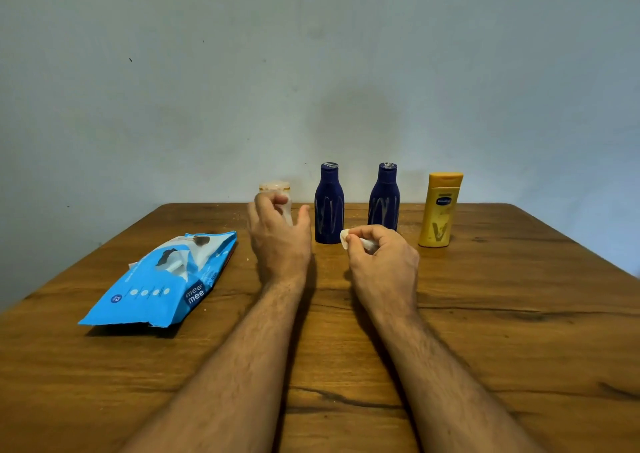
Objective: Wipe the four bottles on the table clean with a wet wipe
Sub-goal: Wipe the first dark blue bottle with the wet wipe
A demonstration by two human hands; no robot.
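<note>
Left hand: the left hand (277, 234) is raised in front of the pale bottle (275, 191) at about 11 o'clock from the middle of the worktop; fingers curl round the bottle's front, thumb stands out toward 1 o'clock; whether the grip is firm cannot be told, as the hand hides most of the bottle
Right hand: the right hand (381, 258) sits just right of centre, fingers curled, pinching a small wad of white wet wipe (346, 239) between thumb and fingertips; the wipe pokes out toward 10 o'clock
Pale bottle: farthest left in the row, only its cap and a strip of its side showing above and beside the left hand
Left blue bottle: the left blue bottle (329, 206) stands upright at 12 o'clock, pale streaks down its side, just beyond the wipe
Right blue bottle: the right blue bottle (384, 199) stands upright just right of the first, also streaked, its base hidden behind the right hand
Yellow bottle: the yellow bottle (438, 210) stands upright at about 1 o'clock, at the right end of the row, apart from both hands
Wipe pack: a blue pack of wipes (156, 283) lies flat at 9 o'clock, its flap open with white tissue showing
Worktop: brown wood-grain worktop (519, 314), with small crumbs scattered near the far edge
Wall: a plain pale wall (311, 54) rises behind the row of bottles
</note>
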